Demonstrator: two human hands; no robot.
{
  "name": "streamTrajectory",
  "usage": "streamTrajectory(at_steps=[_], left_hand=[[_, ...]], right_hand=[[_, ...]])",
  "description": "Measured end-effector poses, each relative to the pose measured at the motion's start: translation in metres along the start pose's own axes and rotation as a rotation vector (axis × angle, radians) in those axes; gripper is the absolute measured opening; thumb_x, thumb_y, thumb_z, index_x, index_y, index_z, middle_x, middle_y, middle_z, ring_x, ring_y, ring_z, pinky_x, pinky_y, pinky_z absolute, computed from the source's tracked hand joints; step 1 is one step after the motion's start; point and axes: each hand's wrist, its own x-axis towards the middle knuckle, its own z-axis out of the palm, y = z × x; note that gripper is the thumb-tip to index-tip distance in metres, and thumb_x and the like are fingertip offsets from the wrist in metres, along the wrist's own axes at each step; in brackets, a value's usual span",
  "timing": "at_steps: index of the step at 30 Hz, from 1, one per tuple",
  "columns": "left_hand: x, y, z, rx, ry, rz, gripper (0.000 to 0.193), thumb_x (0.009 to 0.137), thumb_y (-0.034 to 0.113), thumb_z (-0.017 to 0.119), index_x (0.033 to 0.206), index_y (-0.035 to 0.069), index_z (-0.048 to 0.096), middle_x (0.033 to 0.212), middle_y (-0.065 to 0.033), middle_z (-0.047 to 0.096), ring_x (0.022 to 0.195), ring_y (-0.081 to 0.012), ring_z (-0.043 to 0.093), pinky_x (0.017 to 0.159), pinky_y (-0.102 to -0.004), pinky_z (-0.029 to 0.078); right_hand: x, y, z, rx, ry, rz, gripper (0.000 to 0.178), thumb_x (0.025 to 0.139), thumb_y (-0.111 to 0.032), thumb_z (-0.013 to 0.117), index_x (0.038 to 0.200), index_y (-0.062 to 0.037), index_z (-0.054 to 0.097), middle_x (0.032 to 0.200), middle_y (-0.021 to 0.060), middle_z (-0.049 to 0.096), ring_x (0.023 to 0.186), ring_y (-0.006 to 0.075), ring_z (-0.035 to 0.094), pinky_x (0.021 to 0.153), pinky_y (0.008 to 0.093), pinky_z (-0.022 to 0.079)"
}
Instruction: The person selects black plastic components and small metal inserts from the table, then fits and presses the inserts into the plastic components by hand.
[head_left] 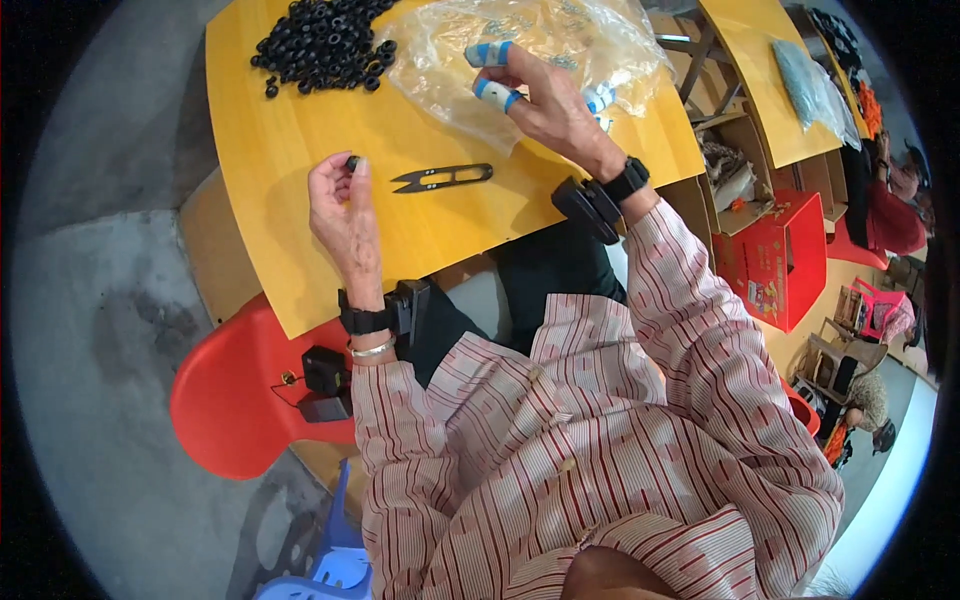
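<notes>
My left hand (343,215) pinches a small round black part (353,162) between thumb and fingertips, just above the yellow tabletop (290,240). Over a crumpled clear plastic bag (430,70) is my right hand (560,112), its thumb and forefinger wrapped in blue-and-white tape and held apart. Nothing shows between those two; the other fingers are partly hidden. Small silvery metal pieces (565,62) lie on or in the bag. Between my hands rests a pair of black thread snips (442,179). A heap of small black ring-shaped parts (325,45) covers the table's far left.
Left of my lap stands a red chair (225,390) with black devices (325,372) on it. Below is a blue plastic stool (340,560). To the right are an open cardboard box (735,135), a red box (775,260) and another yellow table (745,50). People sit farther right.
</notes>
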Motion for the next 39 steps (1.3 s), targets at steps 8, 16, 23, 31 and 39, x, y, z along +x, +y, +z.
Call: streamTrajectory(at_steps=[8,16,23,31,39], left_hand=[[-0.013,0.019,0.005,-0.469,-0.233,-0.153,0.025,0.086,0.004,0.060,0.106,-0.002,0.047,0.088,-0.0081,0.060,0.082,-0.0144,0.061,0.076,-0.0242,0.046],[-0.031,0.017,0.004,-0.405,-0.193,-0.088,0.022,0.086,0.001,0.058,0.106,-0.002,0.048,0.082,-0.0019,0.054,0.076,-0.0081,0.055,0.070,-0.0206,0.044],[-0.038,0.014,0.002,-0.616,-0.119,-0.214,0.024,0.088,0.004,0.058,0.110,0.000,0.048,0.094,-0.0063,0.058,0.081,-0.0095,0.055,0.074,-0.0226,0.044],[-0.044,0.010,0.005,-0.623,-0.068,-0.174,0.025,0.086,0.006,0.061,0.107,0.000,0.049,0.090,-0.0041,0.057,0.081,-0.0075,0.054,0.072,-0.0206,0.043],[-0.048,0.009,0.002,-0.805,-0.182,-0.207,0.028,0.086,0.009,0.062,0.110,0.000,0.050,0.095,-0.0059,0.057,0.086,-0.0117,0.053,0.079,-0.0248,0.043]], right_hand=[[-0.011,-0.043,0.028,-0.060,-0.142,-0.267,0.036,0.078,-0.002,0.065,0.112,-0.0044,0.053,0.084,0.0095,0.059,0.080,0.0252,0.060,0.071,0.0345,0.050],[-0.013,-0.063,0.044,-0.220,-0.171,-0.515,0.028,0.064,0.002,0.060,0.089,-0.0023,0.047,0.074,0.0105,0.051,0.074,0.0301,0.053,0.063,0.0376,0.047],[-0.019,-0.065,0.046,0.040,-0.106,-0.286,0.026,0.073,0.000,0.063,0.096,-0.0022,0.052,0.084,0.0097,0.059,0.081,0.0272,0.056,0.068,0.0359,0.049],[-0.031,-0.063,0.058,0.139,-0.105,-0.215,0.044,0.081,-0.004,0.065,0.122,-0.0053,0.051,0.094,0.0065,0.061,0.084,0.0179,0.062,0.073,0.0282,0.051],[-0.032,-0.060,0.052,0.241,-0.039,-0.144,0.039,0.082,-0.005,0.064,0.119,-0.0052,0.054,0.089,0.0047,0.063,0.082,0.0147,0.061,0.073,0.0262,0.050]])
